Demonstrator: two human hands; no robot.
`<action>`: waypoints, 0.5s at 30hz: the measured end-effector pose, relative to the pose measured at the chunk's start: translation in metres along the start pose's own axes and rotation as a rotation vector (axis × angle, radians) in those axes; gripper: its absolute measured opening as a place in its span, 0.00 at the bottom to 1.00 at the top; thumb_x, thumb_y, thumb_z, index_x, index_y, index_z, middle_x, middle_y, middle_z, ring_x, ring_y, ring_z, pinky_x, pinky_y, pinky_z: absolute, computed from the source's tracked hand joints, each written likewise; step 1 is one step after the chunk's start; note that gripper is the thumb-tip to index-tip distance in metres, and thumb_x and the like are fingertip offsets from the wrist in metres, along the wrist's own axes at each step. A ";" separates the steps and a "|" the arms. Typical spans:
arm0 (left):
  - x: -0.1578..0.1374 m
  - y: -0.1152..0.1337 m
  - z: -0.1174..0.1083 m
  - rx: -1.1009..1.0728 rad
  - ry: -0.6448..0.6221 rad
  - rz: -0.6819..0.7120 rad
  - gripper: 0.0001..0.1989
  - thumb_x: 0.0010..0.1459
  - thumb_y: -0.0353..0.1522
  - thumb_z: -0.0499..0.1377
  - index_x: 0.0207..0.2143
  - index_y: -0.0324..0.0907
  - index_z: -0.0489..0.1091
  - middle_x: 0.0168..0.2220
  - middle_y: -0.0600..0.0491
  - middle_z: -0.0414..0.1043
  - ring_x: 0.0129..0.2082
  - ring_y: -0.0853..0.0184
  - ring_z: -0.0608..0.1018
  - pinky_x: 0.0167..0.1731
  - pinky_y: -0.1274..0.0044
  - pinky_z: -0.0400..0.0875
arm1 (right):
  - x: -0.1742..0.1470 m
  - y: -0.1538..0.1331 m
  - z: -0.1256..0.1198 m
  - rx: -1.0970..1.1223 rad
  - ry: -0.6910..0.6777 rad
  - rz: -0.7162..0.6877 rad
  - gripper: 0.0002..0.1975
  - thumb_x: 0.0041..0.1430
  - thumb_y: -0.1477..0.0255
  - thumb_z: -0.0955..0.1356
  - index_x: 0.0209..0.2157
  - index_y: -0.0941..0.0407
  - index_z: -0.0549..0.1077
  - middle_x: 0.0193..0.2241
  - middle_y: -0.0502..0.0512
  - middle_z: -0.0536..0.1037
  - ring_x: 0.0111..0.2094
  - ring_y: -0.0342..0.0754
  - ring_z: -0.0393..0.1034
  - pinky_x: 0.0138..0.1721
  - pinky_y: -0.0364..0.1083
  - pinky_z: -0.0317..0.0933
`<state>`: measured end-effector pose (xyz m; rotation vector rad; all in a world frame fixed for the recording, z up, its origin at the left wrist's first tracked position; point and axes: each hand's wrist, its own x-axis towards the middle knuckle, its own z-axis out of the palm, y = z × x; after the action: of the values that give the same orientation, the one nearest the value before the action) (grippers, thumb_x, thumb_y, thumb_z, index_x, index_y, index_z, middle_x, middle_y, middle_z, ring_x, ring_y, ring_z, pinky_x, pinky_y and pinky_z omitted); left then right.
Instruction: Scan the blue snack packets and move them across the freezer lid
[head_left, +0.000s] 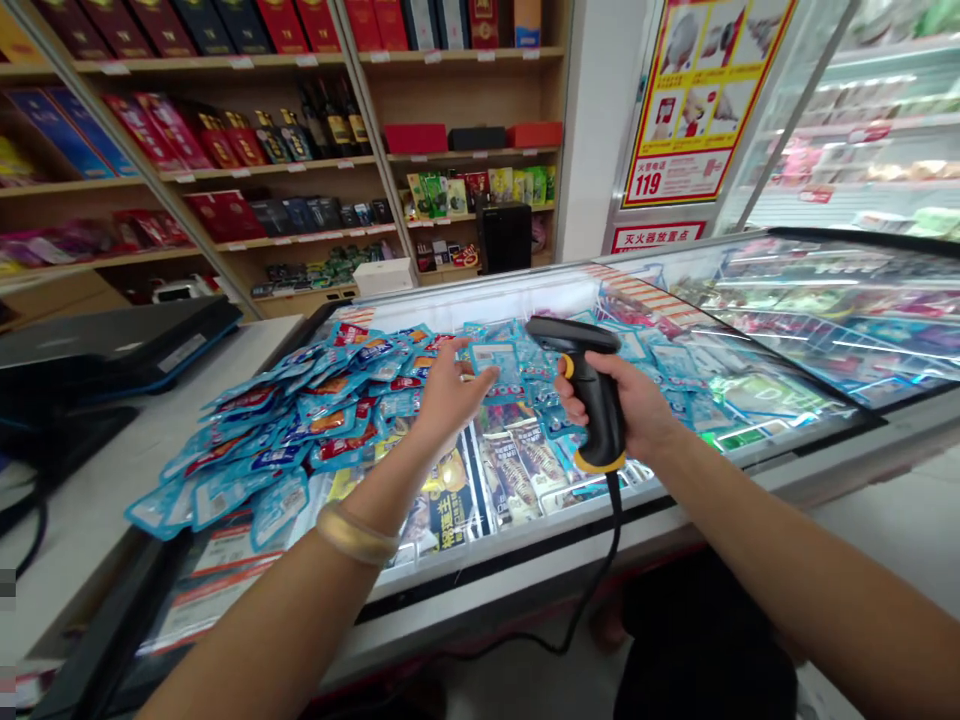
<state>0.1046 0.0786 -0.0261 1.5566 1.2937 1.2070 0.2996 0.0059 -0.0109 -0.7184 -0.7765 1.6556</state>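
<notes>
My right hand [637,405] is wrapped round the grip of a black and yellow barcode scanner [602,400], its head pointing left and its cable hanging from the handle. Between the thumb and fingers of my left hand [450,395] is a small blue snack packet [496,362], its printed label side facing up towards me. A heap of similar blue packets [300,420], with red, orange and dark blue fronts, lies on the freezer's glass top to the left. More blue packets [679,375] are spread on the glass behind and right of the scanner.
Under the glass of the chest freezer [480,590] are ice cream packs [525,465]. A grey counter [150,440] with a black device [142,340] stands left. Shelves [465,100] of boxes and bottles line the back. The scanner cable [592,600] droops over the freezer's front edge.
</notes>
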 end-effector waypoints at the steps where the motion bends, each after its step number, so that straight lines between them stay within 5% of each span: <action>1: 0.001 0.005 0.014 0.016 -0.025 0.009 0.29 0.48 0.35 0.64 0.53 0.42 0.64 0.29 0.57 0.69 0.22 0.72 0.70 0.23 0.79 0.64 | -0.005 -0.009 -0.009 -0.004 0.033 -0.030 0.12 0.50 0.64 0.70 0.32 0.58 0.71 0.23 0.51 0.71 0.20 0.40 0.61 0.20 0.39 0.59; 8: 0.010 0.024 0.089 0.268 -0.096 0.144 0.28 0.52 0.31 0.62 0.56 0.41 0.62 0.30 0.56 0.69 0.28 0.66 0.74 0.33 0.73 0.69 | -0.028 -0.046 -0.064 -0.044 0.196 -0.203 0.10 0.51 0.64 0.69 0.32 0.56 0.71 0.25 0.51 0.69 0.21 0.42 0.60 0.19 0.41 0.59; 15: 0.001 0.011 0.105 0.589 -0.079 0.329 0.26 0.50 0.31 0.65 0.53 0.38 0.68 0.51 0.38 0.67 0.54 0.50 0.70 0.55 0.61 0.64 | -0.027 -0.024 -0.083 -0.005 0.240 -0.143 0.12 0.48 0.63 0.71 0.30 0.57 0.70 0.23 0.50 0.70 0.21 0.41 0.61 0.19 0.40 0.60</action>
<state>0.2088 0.0785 -0.0432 2.2871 1.4596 0.9825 0.3850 -0.0066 -0.0396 -0.8285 -0.6454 1.4096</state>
